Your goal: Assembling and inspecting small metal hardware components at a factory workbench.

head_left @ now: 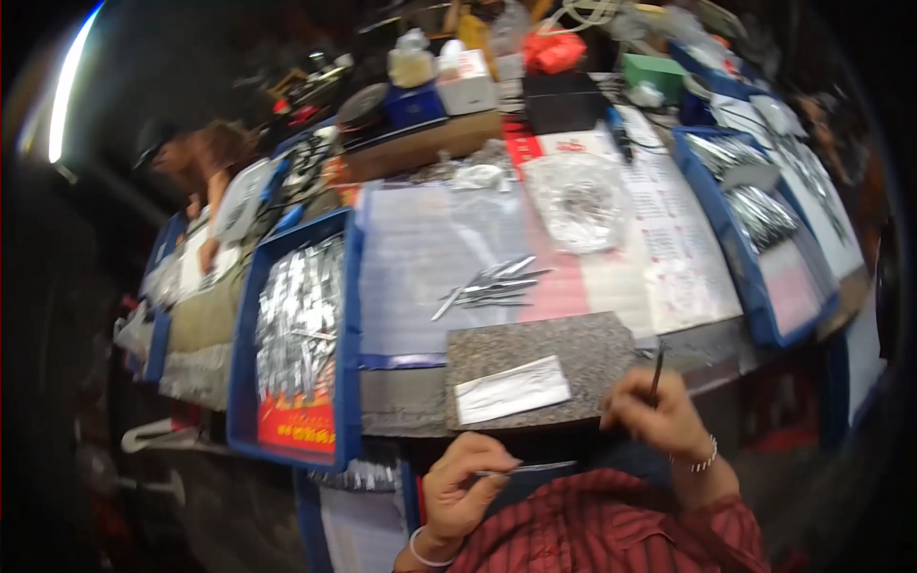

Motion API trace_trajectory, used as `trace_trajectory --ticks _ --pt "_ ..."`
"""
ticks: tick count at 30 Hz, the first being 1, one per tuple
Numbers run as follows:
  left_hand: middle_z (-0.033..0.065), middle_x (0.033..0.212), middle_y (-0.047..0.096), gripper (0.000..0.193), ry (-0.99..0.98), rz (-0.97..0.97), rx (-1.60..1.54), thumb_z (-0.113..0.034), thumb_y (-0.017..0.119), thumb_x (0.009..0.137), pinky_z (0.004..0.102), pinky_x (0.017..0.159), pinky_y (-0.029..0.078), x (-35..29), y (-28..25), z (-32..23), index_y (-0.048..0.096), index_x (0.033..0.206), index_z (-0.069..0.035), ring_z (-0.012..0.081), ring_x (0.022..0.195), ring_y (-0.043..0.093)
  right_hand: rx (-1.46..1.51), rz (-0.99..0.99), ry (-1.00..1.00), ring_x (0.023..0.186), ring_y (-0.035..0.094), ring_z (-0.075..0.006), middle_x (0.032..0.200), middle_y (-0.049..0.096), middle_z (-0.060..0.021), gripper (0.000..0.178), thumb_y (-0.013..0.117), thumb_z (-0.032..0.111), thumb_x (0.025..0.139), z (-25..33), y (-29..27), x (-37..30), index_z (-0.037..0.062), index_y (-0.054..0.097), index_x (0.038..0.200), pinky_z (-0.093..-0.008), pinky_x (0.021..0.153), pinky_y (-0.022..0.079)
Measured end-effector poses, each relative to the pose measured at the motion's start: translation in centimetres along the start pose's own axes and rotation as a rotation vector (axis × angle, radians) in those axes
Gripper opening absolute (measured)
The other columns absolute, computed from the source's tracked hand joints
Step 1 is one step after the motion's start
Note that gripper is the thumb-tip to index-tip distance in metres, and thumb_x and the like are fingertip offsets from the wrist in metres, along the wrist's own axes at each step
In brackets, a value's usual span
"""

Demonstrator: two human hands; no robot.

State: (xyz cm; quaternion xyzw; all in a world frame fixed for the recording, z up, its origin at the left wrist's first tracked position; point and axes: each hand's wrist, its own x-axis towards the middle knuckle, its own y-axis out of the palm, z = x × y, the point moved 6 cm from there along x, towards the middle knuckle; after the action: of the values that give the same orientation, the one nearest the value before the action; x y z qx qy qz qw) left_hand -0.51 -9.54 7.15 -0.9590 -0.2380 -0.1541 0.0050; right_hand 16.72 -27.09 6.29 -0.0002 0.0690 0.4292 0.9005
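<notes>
My left hand (468,485), a white band at its wrist, pinches a slim silvery metal strip (549,468) in front of my red striped shirt. A thin dark pen-like tool (659,371) stands upright in my right hand (657,413), gripped between closed fingers. Between and beyond my hands lies a speckled stone slab (592,353) with a folded white cloth or paper (513,390) on it. Past the slab, several slender silvery metal pieces (494,286) lie loosely heaped on a plastic-covered sheet (401,258). Blur hides their exact kind.
A blue tray (351,382) full of silvery pieces stands left; another blue tray (759,325) with bundled pieces stands right. Farther back are a clear plastic bag (578,205), a dark box (564,103) and a wooden ledge (420,143). Another person (215,158) works at far left.
</notes>
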Motion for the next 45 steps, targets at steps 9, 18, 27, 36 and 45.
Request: trace_trajectory --ticks 9,18,27,36,45 --pt "0.0109 0.088 0.062 0.01 -0.18 -0.055 -0.148 -0.005 0.066 0.089 0.0256 0.067 0.048 -1.1 -0.3 2.5 0.065 0.095 0.004 0.0154 0.076 0.059 -0.763 -0.376 -0.396 0.069 0.066 -0.0236 0.077 0.068 -0.013 0.015 0.063 0.013 0.085 4.9 -9.3 13.8 -0.0007 0.066 0.091 -0.0335 0.063 0.05" --pt "0.0078 0.09 0.064 0.008 -0.27 -0.136 -0.099 0.0 0.06 0.091 0.0233 0.068 0.046 -2.3 -2.3 3.2 0.065 0.096 0.003 0.0116 0.075 0.057 -1.354 -0.404 -0.235 0.089 0.063 -0.0406 0.093 0.064 -0.0238 0.018 0.048 0.004 0.085 -0.7 -7.8 24.7 0.002 0.058 0.1 -0.0481 0.075 0.05" --pt "0.0071 0.096 0.063 0.016 -0.294 0.118 -0.124 0.003 0.06 0.091 0.0216 0.075 0.046 -1.5 -0.5 3.7 0.065 0.105 0.002 0.0108 0.086 0.06 -1.394 -0.355 -0.294 0.091 0.061 -0.041 0.095 0.063 -0.0221 0.016 0.047 0.0 0.084 -1.5 -9.0 24.3 0.0009 0.053 0.099 -0.0497 0.075 0.049" --pt "0.0079 0.096 0.062 0.014 -0.297 0.093 -0.087 0.001 0.06 0.092 0.0217 0.073 0.049 -2.6 0.4 3.4 0.065 0.104 0.003 0.0108 0.083 0.061 -1.017 -0.487 -0.588 0.079 0.059 -0.0384 0.087 0.062 -0.0188 0.01 0.061 0.004 0.08 3.6 -9.1 20.6 -0.0008 0.059 0.089 -0.0438 0.07 0.047" --pt "0.0068 0.092 0.064 0.016 -0.429 -0.084 -0.324 -0.006 0.057 0.097 0.0241 0.074 0.052 -2.2 1.1 5.4 0.063 0.107 0.003 0.0121 0.08 0.063 -0.012 0.02 -0.239 0.07 0.055 -0.0041 0.082 0.062 0.0007 0.009 0.065 -0.002 0.083 2.3 2.6 4.9 0.0016 0.063 0.091 -0.0203 0.06 0.043"
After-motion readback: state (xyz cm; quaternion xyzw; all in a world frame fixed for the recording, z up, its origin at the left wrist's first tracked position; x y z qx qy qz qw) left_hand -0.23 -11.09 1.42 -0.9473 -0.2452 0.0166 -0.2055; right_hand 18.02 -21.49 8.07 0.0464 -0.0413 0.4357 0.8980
